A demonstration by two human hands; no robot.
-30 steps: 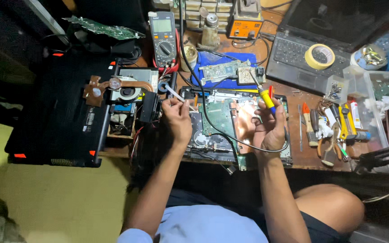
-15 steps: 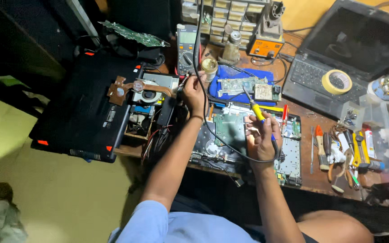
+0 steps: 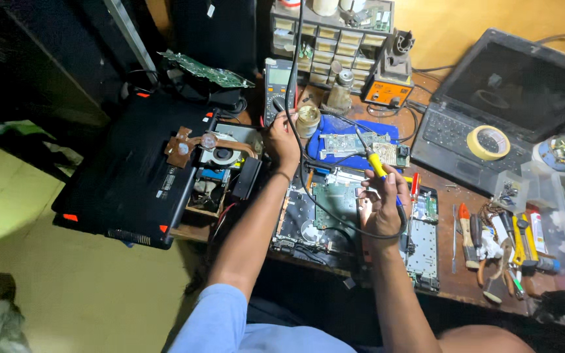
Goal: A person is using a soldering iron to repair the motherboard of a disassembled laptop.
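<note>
1. Here, the right hand (image 3: 382,204) holds a soldering iron (image 3: 375,160) with a yellow grip, fingers wrapped closed around the handle, tip pointing up and away toward the blue mat (image 3: 354,134).
2. The iron's black cable (image 3: 335,219) loops from the handle down across the opened laptop base (image 3: 322,212) lying under both forearms.
3. The left hand (image 3: 282,138) reaches forward to the far edge of the bench, fingers pinched narrow on something small at the foot of the multimeter (image 3: 277,85); what they grip is too small to tell.
4. A small round tin (image 3: 308,119) stands just beside the left hand, on its right.
5. On the blue mat lies a small green circuit board (image 3: 344,144).
6. Left of the left hand sits a fan with copper heat pipe (image 3: 214,147), resting at the edge of a closed black laptop (image 3: 132,173).
7. At the right: a roll of yellow tape (image 3: 488,142) on an open laptop (image 3: 492,111), and pliers and screwdrivers (image 3: 501,238) on the wooden bench.
</note>
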